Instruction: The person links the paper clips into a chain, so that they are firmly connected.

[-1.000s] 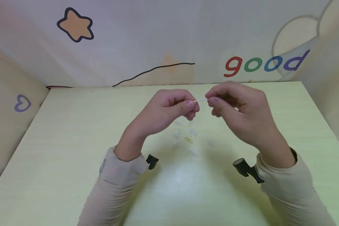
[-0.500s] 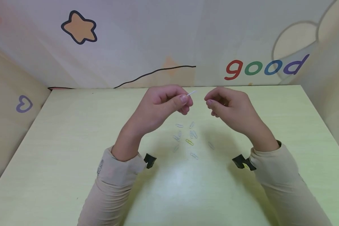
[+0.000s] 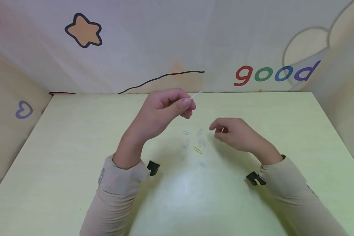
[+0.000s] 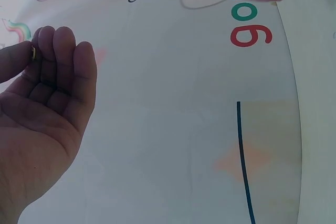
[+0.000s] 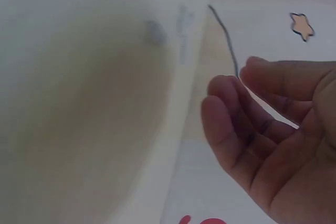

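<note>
The left hand [image 3: 165, 113] is raised over the surface [image 3: 85, 157], its thumb and fingers pinching a thin white piece [image 3: 196, 95], too fine to identify surely. That piece's long axis points away from the thumb, slanting up to the far right. In the left wrist view a small yellowish glint [image 4: 33, 53] shows between thumb and finger.

The right hand [image 3: 236, 133] has its fingers loosely bent, with a gap between index finger and thumb; no held thing can be made out in the right wrist view. It hangs lower in the head view, just to the right of the scattered paper clips [image 3: 202, 142]. The yellow paper clip [image 3: 198, 150] lies to the left of this hand and closer to the person, its long axis running from far left to near right. Of the 2 hands, the right appears nearer to it. A pale paper clip [image 3: 202, 164] lies nearer the person still, on a similar slant.

1 s ago the white piece reached between both hands' fingertips; 0.5 s ago the right hand was off it but at much the same height. Now the right hand has dropped toward the surface, and the left has drifted slightly leftward. The paper clip formerly visible at the group's right cannot be made out.
</note>
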The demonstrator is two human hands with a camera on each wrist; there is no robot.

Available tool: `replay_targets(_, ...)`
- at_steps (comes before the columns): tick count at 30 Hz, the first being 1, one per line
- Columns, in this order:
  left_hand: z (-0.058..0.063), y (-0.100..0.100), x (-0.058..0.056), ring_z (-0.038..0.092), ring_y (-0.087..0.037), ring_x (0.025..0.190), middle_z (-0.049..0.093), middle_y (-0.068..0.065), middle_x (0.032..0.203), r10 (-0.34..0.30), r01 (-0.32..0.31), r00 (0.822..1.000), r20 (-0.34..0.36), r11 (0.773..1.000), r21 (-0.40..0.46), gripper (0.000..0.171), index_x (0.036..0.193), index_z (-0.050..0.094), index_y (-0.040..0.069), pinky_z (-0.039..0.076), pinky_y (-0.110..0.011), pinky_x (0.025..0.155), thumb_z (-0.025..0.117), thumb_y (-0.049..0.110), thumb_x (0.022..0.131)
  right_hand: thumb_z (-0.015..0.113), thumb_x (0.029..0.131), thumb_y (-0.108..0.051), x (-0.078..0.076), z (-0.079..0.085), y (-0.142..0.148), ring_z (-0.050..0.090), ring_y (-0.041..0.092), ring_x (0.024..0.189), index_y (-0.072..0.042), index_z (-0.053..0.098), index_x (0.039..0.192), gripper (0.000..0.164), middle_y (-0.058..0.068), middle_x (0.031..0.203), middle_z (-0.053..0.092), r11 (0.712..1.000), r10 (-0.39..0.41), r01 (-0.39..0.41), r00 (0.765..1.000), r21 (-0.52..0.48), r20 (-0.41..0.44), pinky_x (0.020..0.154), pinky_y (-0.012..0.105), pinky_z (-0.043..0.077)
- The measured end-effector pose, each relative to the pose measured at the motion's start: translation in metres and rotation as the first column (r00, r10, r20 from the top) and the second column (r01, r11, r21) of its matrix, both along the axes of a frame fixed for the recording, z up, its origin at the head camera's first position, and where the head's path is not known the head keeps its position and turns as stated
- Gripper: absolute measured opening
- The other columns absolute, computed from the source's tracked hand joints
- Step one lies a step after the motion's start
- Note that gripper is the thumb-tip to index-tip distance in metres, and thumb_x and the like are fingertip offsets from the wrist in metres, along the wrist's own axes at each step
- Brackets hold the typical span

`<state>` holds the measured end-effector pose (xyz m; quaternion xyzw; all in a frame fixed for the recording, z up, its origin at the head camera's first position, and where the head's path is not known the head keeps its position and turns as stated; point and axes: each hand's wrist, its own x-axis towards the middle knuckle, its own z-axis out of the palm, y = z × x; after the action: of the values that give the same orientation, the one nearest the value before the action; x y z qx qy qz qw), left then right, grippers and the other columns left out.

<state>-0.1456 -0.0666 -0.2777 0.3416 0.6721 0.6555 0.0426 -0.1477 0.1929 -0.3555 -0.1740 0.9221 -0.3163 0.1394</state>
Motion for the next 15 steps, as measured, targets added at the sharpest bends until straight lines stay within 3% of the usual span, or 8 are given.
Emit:
replay_targets(7,-0.003,0.002,-0.001,0.063,-0.028,0.08,0.066,-0.016,0.088,-0.022,0.022,1.0,0.007,1.0,0.002,0.017,0.092,0.066,-0.009,0.057,-0.045,0.083,0.054,0.0,0.1,0.069,0.093,-0.003,0.013,-0.022,0.014,0.055,0.023,0.086,-0.008,0.065,0.124,0.032,0.004,0.094,0.06,0.994,0.08,-0.087,0.993,0.073,0.091,0.077,0.038,0.049)
replay_targets(15,-0.005,0.005,-0.002,0.063,-0.027,0.081,0.066,-0.017,0.09,-0.033,0.033,0.999,0.018,0.999,-0.016,0.016,0.093,0.066,-0.009,0.057,-0.044,0.084,0.054,-0.001,0.1,0.074,0.088,-0.001,0.021,-0.029,0.018,0.052,0.02,0.08,-0.008,0.066,0.12,0.033,0.001,0.086,0.055,0.981,0.153,-0.154,0.988,0.121,0.022,0.075,0.036,0.048)
